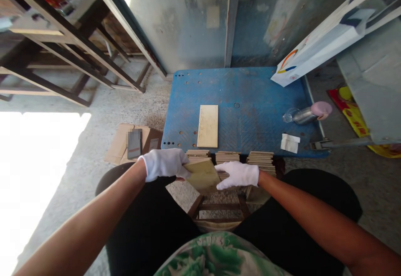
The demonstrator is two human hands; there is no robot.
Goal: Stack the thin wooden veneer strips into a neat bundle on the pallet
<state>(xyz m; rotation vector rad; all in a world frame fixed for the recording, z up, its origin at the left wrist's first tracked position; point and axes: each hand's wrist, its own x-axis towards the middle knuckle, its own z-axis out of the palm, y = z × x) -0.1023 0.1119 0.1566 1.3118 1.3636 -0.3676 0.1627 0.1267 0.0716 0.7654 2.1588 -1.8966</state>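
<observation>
Both my hands wear white gloves. My left hand [164, 163] grips the left edge of a flat tan tile [203, 175], held tilted above a small wooden stool [219, 209] between my knees. My right hand [238, 174] rests on the tile's right edge, fingers stretched along it. Just beyond the hands, three stacks of similar tiles [230, 158] stand in a row. A single pale tile [208, 126] lies flat on the blue platform [250, 96] farther ahead.
On the platform's right side lie a bottle with a pink cap [308, 114], a white folded cloth [290, 143] and a white board [326, 44] leaning across the corner. Flattened cardboard [133, 142] lies on the concrete floor to the left. Wooden racks [62, 46] stand at far left.
</observation>
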